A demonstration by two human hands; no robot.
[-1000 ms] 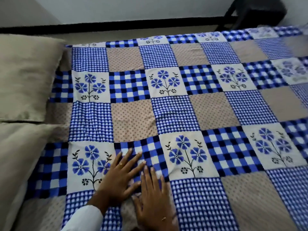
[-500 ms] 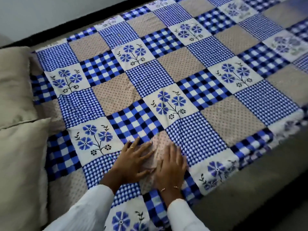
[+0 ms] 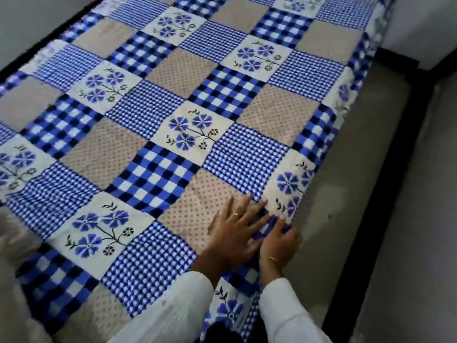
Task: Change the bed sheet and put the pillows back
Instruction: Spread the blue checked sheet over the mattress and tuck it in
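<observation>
A patchwork bed sheet (image 3: 173, 134) of blue checks, beige dotted squares and blue flower squares lies spread flat over the bed. My left hand (image 3: 235, 233) presses flat on it with fingers spread, near the bed's right-hand edge. My right hand (image 3: 279, 241) lies beside it at the very edge, its fingers bent down onto the sheet where the cloth drops over the side. A blurred beige pillow (image 3: 10, 233) shows at the left border.
The bare grey mattress side (image 3: 346, 194) runs along the right below the sheet's edge. A black bed frame rail (image 3: 385, 184) borders it, with pale floor (image 3: 420, 243) beyond. A wall (image 3: 37, 18) stands behind the bed's far side.
Both hands have slid across the sheet toward the bed's edge, staying side by side. The view has swung right, so the pillows have nearly left the frame.
</observation>
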